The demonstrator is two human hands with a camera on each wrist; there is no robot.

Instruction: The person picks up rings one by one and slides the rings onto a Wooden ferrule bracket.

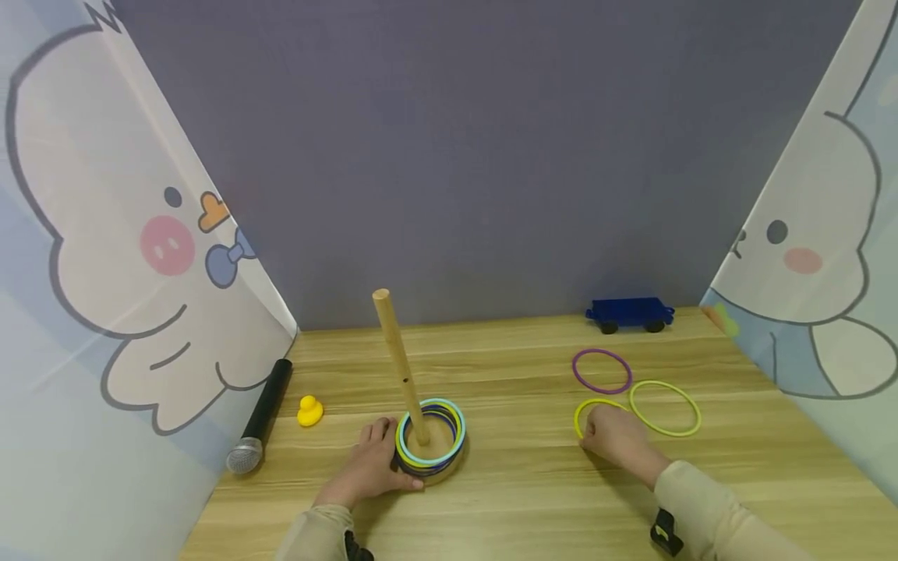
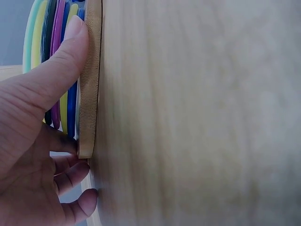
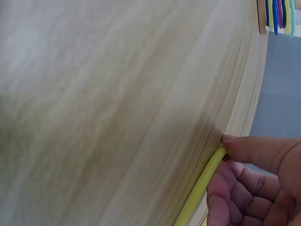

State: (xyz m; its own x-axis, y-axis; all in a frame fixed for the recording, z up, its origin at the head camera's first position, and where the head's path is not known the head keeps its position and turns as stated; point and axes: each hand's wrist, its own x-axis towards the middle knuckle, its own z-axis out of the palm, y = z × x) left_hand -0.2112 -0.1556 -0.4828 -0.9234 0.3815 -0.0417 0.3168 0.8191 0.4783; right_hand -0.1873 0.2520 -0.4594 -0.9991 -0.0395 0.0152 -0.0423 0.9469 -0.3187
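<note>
A wooden peg stand [image 1: 398, 366] rises at the centre left, its round base [image 2: 89, 94] flat on the table. Several coloured rings [image 1: 459, 427] lie stacked around the peg, a light blue one on top. My left hand [image 1: 373, 461] holds the base from its left side, thumb [image 2: 70, 52] across the edge of base and rings, fingers around the far side. Over on the right, my right hand [image 1: 620, 440] pinches the edge of a yellow ring [image 3: 202, 186] between thumb and fingers; the ring lies on or just above the tabletop, and the hand covers part of it.
A purple ring [image 1: 575, 368] and a yellow-green ring [image 1: 698, 417] lie beside the right hand. Behind them stands a blue toy wagon [image 1: 630, 312]. To the left are a yellow rubber duck [image 1: 309, 411] and a microphone [image 1: 265, 405]. Grey and cartoon-printed panels enclose the table.
</note>
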